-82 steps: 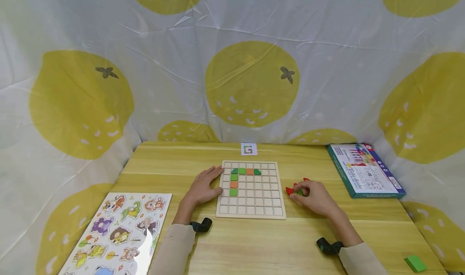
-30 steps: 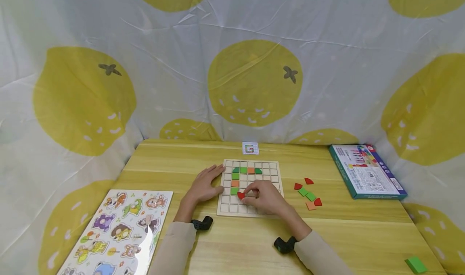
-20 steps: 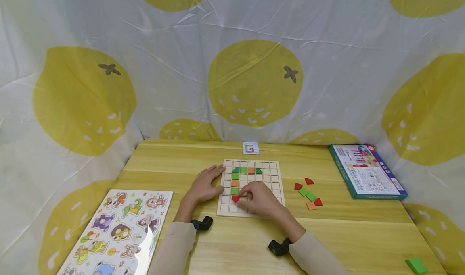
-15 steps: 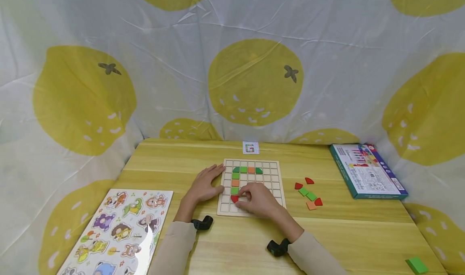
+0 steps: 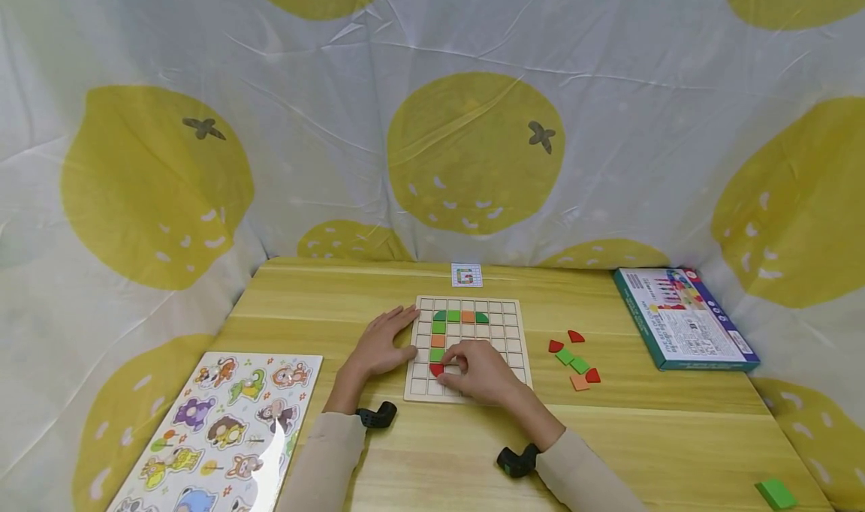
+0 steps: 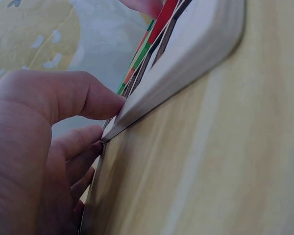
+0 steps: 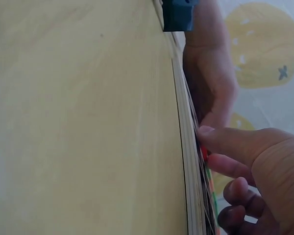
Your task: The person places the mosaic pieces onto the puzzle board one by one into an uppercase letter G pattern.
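One wooden grid board (image 5: 512, 305) on table (image 5: 324, 302), right hand (image 5: 476, 371) pinching one red quarter-round tile (image 5: 436, 368) on board's left column, left hand (image 5: 380, 345) spread against board edge, five loose tiles (image 5: 573, 359) right, one card (image 5: 465, 275) reading G, one box (image 5: 682, 317), one animal puzzle (image 5: 223, 429).

Board right half: open cells on board (image 5: 507, 347)
Right of board: loose pieces (image 5: 573, 358) in the way
Far right: box (image 5: 682, 318)
Left: animal puzzle (image 5: 223, 429)
Near edge: bare table (image 5: 439, 459)

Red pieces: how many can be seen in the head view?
4. One red piece sits on the grid board at the right hand; three loose red pieces lie right of it. The hand may hide more.
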### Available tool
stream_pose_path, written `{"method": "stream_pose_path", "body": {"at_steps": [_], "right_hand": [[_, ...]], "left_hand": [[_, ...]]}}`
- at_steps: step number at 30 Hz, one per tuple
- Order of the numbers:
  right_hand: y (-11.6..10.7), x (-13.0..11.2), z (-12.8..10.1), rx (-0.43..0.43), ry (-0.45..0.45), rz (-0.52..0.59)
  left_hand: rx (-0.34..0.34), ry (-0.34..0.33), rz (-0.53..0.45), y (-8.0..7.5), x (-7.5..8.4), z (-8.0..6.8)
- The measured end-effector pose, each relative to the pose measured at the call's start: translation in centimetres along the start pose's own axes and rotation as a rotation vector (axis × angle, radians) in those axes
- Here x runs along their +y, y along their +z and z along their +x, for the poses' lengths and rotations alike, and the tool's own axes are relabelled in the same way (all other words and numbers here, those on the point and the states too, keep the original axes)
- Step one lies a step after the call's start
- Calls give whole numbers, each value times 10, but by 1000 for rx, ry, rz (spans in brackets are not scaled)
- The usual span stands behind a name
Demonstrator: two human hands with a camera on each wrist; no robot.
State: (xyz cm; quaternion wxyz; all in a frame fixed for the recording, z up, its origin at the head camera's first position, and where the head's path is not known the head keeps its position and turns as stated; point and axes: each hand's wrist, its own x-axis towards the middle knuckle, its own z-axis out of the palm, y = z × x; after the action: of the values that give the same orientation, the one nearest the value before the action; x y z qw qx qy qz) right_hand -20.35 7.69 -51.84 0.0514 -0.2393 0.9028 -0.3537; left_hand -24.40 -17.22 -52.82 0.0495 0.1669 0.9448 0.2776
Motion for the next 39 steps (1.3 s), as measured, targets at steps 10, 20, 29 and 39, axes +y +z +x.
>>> {"method": "stream_pose_path", "body": {"at_steps": [10, 20, 29, 39], "right_hand": [[-1, 2, 0, 3, -10, 59], [-7, 11, -2, 18, 18, 98], [-37, 32, -16, 91, 84, 101], [-72, 66, -45, 181, 138, 73]], "left_hand": [[5, 8, 1, 0, 1, 2], [0, 23, 1, 1, 0, 4], [-2, 24, -12, 1, 1, 3], [-8, 10, -9, 1, -2, 1]]}}
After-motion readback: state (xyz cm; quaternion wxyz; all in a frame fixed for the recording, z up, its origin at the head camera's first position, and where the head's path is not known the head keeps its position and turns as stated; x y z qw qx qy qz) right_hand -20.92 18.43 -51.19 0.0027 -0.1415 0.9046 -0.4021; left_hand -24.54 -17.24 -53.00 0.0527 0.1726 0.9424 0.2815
